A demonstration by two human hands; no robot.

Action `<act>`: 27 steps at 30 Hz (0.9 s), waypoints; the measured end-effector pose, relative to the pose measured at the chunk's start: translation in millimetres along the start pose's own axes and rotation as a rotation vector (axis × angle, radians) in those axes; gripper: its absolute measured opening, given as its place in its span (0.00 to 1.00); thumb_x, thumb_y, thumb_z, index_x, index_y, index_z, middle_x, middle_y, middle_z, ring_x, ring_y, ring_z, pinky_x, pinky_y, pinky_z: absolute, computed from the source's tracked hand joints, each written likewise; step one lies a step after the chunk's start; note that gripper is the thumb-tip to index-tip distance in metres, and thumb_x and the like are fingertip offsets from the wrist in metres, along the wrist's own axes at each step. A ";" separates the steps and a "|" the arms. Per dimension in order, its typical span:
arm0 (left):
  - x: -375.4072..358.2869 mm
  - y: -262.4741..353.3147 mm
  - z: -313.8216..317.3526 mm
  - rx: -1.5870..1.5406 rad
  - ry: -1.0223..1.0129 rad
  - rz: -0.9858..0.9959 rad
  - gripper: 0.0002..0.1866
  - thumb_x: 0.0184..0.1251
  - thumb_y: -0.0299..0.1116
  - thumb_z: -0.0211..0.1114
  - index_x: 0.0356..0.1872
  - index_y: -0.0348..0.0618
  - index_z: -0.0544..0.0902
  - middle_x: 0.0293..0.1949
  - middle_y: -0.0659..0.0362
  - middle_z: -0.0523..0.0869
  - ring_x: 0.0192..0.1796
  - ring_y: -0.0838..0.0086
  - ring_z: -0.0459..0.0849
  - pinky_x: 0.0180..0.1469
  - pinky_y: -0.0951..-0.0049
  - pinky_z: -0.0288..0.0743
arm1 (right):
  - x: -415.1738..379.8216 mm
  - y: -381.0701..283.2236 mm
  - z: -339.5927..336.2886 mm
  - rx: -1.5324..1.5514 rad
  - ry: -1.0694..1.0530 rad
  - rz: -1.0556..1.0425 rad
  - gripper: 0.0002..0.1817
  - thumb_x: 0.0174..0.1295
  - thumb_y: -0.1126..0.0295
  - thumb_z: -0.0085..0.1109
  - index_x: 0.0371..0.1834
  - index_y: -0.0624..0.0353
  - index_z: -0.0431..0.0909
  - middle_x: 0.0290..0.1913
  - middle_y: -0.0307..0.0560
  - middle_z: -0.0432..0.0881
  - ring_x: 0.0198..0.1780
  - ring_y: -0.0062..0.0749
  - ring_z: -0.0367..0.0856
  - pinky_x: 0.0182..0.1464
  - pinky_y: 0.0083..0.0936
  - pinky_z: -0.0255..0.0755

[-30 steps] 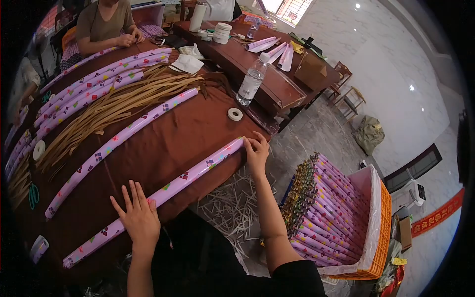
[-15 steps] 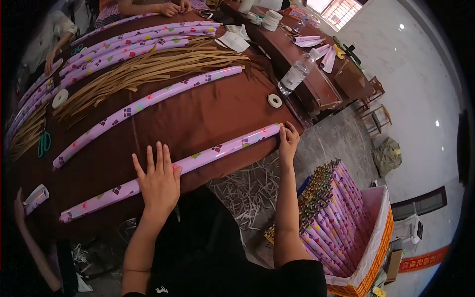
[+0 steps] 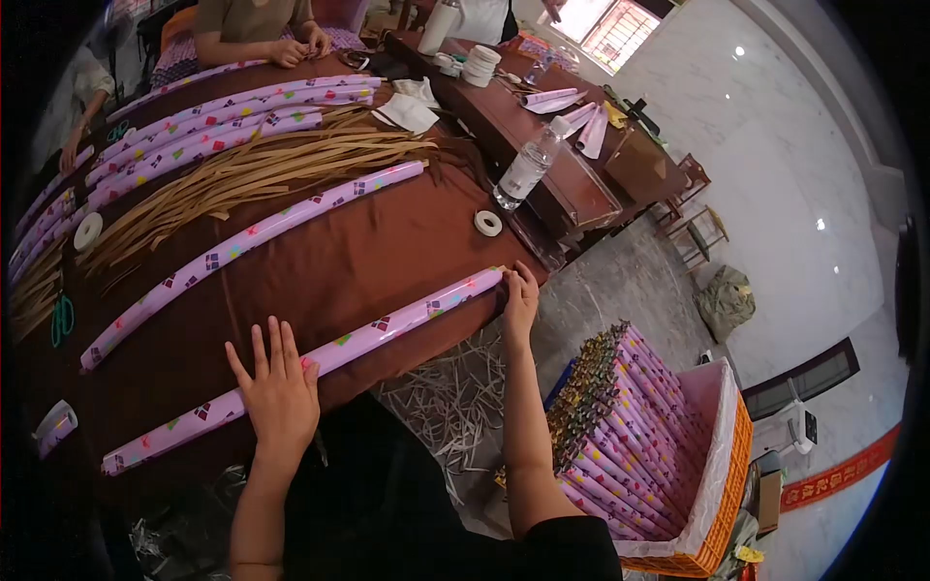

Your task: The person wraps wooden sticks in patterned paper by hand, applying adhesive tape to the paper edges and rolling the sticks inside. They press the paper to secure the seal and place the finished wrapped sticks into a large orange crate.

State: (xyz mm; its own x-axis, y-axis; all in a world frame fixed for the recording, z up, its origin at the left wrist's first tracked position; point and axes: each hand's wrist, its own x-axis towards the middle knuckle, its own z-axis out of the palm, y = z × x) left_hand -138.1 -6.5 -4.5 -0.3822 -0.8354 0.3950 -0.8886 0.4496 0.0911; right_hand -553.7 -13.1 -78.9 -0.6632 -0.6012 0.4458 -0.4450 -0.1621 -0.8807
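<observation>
A long pink patterned tube (image 3: 407, 320) lies slantwise along the near edge of the brown-covered table. My left hand (image 3: 278, 397) rests flat across it left of its middle, fingers stretched and spread. At the tube's far right end, my right hand (image 3: 521, 295) has its thumb and fingers closed around the tip. A second tube of the same pattern (image 3: 262, 232), slightly curved, lies farther back on the brown cloth (image 3: 339, 252). What is under my left palm is hidden.
Brown strips (image 3: 262, 174) and more pink tubes (image 3: 223, 111) lie behind. A tape roll (image 3: 488, 224), a water bottle (image 3: 528, 169) and green scissors (image 3: 62, 320) are around. An orange crate (image 3: 731, 484) full of tubes stands at right. Another person's hands (image 3: 300, 46) are at the far side.
The view has shifted, so the table sits farther left and lower. Both my hands keep their places on the tube. Another person's hand at the left edge has gone from view.
</observation>
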 end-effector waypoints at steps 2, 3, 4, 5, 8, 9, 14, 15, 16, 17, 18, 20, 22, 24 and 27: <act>-1.4 -0.9 -0.6 0.002 -0.007 0.001 0.31 0.72 0.42 0.56 0.69 0.32 0.66 0.71 0.46 0.68 0.74 0.51 0.63 0.75 0.37 0.41 | -1.1 -3.4 -1.9 -0.057 0.018 -0.006 0.18 0.72 0.57 0.54 0.43 0.61 0.86 0.64 0.48 0.73 0.68 0.41 0.63 0.71 0.35 0.53; -2.3 -1.2 -1.0 0.007 -0.015 -0.002 0.31 0.72 0.42 0.56 0.69 0.32 0.66 0.71 0.46 0.68 0.74 0.51 0.63 0.75 0.37 0.41 | -5.2 -8.8 0.5 -0.111 0.030 -0.006 0.19 0.71 0.57 0.55 0.42 0.61 0.87 0.64 0.49 0.73 0.68 0.42 0.64 0.71 0.35 0.53; -1.2 -0.7 -1.1 -0.005 -0.008 0.000 0.31 0.72 0.42 0.56 0.69 0.32 0.67 0.71 0.46 0.68 0.74 0.52 0.63 0.75 0.37 0.41 | -6.5 -14.6 2.3 -0.186 0.020 -0.033 0.19 0.70 0.56 0.57 0.40 0.62 0.87 0.64 0.49 0.73 0.68 0.43 0.64 0.71 0.36 0.54; -0.7 -1.2 -1.1 -0.012 -0.002 -0.004 0.31 0.71 0.42 0.56 0.69 0.32 0.67 0.71 0.46 0.68 0.73 0.52 0.64 0.75 0.37 0.42 | -6.4 -19.6 3.7 -0.257 0.001 -0.059 0.19 0.69 0.56 0.58 0.38 0.62 0.87 0.64 0.50 0.73 0.68 0.44 0.64 0.70 0.36 0.54; -0.5 -2.7 -0.8 -0.022 0.005 -0.003 0.32 0.71 0.44 0.56 0.69 0.32 0.67 0.70 0.46 0.69 0.73 0.52 0.65 0.75 0.38 0.41 | -8.8 -27.4 7.5 -0.174 0.034 -0.029 0.17 0.68 0.59 0.60 0.40 0.65 0.85 0.63 0.54 0.74 0.69 0.46 0.63 0.71 0.38 0.53; -1.3 -3.4 -1.7 -0.028 0.004 0.001 0.33 0.71 0.47 0.55 0.68 0.31 0.67 0.69 0.45 0.70 0.73 0.51 0.65 0.75 0.38 0.41 | -10.7 -26.9 9.2 -0.178 0.089 -0.061 0.17 0.68 0.60 0.59 0.47 0.65 0.82 0.65 0.55 0.72 0.70 0.47 0.63 0.71 0.40 0.52; -0.5 -3.1 -2.9 -0.038 -0.013 -0.024 0.36 0.71 0.52 0.53 0.69 0.31 0.67 0.69 0.45 0.70 0.74 0.51 0.63 0.75 0.37 0.38 | -79.5 -117.1 61.5 -0.419 -0.147 -0.441 0.29 0.69 0.63 0.55 0.72 0.59 0.63 0.76 0.57 0.57 0.77 0.52 0.52 0.75 0.49 0.42; -0.2 -2.7 -3.5 -0.047 -0.021 -0.025 0.36 0.71 0.53 0.53 0.69 0.31 0.67 0.69 0.45 0.70 0.74 0.51 0.62 0.75 0.38 0.38 | -100.0 -136.4 75.1 -0.386 -0.347 -0.523 0.31 0.68 0.62 0.57 0.72 0.59 0.64 0.76 0.57 0.56 0.78 0.52 0.49 0.76 0.51 0.40; 0.4 -2.4 -4.1 -0.040 -0.029 -0.030 0.36 0.71 0.53 0.53 0.69 0.31 0.67 0.69 0.45 0.70 0.74 0.51 0.62 0.75 0.38 0.38 | -117.8 -154.7 84.8 -0.527 -0.597 -0.586 0.33 0.66 0.55 0.57 0.73 0.55 0.64 0.77 0.54 0.55 0.79 0.52 0.49 0.76 0.53 0.40; 1.0 -2.6 -4.8 -0.063 -0.028 -0.028 0.36 0.71 0.54 0.53 0.68 0.31 0.67 0.69 0.44 0.70 0.74 0.51 0.63 0.75 0.38 0.37 | -134.7 -166.9 96.2 -0.575 -0.704 -0.734 0.34 0.65 0.49 0.55 0.72 0.53 0.66 0.77 0.50 0.56 0.78 0.51 0.51 0.75 0.53 0.43; 0.7 -3.4 -5.7 -0.082 -0.028 -0.030 0.37 0.71 0.54 0.53 0.68 0.31 0.68 0.69 0.44 0.70 0.74 0.51 0.63 0.75 0.38 0.37 | -147.4 -170.2 105.8 -0.553 -0.787 -0.787 0.35 0.64 0.47 0.54 0.71 0.52 0.67 0.77 0.50 0.57 0.78 0.52 0.51 0.75 0.55 0.43; 0.1 -5.2 -2.2 -0.102 0.013 -0.020 0.37 0.69 0.55 0.53 0.67 0.32 0.70 0.68 0.44 0.71 0.73 0.51 0.65 0.75 0.38 0.38 | -160.1 -173.5 116.9 -0.552 -0.813 -0.873 0.32 0.62 0.44 0.55 0.66 0.50 0.73 0.76 0.48 0.59 0.77 0.54 0.52 0.73 0.59 0.45; 0.1 -6.7 -0.2 -0.117 0.026 -0.036 0.36 0.69 0.54 0.54 0.66 0.33 0.71 0.67 0.44 0.72 0.72 0.50 0.66 0.75 0.38 0.40 | -158.4 -172.9 115.6 -0.581 -0.833 -0.853 0.27 0.63 0.45 0.54 0.60 0.47 0.78 0.76 0.48 0.59 0.77 0.57 0.52 0.72 0.63 0.45; -2.1 -5.0 4.1 -0.080 0.030 -0.049 0.36 0.68 0.54 0.55 0.66 0.33 0.71 0.67 0.44 0.72 0.72 0.50 0.66 0.75 0.39 0.40 | -161.0 -171.7 119.4 -0.610 -0.811 -0.857 0.22 0.64 0.48 0.55 0.55 0.46 0.80 0.76 0.50 0.60 0.76 0.59 0.53 0.72 0.64 0.44; -4.0 -5.5 1.4 -0.142 0.053 -0.101 0.34 0.70 0.51 0.54 0.67 0.32 0.70 0.68 0.45 0.71 0.72 0.51 0.65 0.75 0.39 0.42 | -161.7 -175.9 121.3 -0.647 -0.803 -0.869 0.24 0.66 0.50 0.54 0.63 0.43 0.77 0.75 0.50 0.62 0.75 0.60 0.54 0.73 0.63 0.42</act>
State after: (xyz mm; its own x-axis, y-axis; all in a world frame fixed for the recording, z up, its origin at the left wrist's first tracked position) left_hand -132.1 -6.1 -7.8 -0.2757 -0.8622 0.4250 -0.8756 0.4077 0.2591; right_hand -295.2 17.7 -15.5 0.4099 -0.8177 0.4041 -0.8873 -0.4602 -0.0310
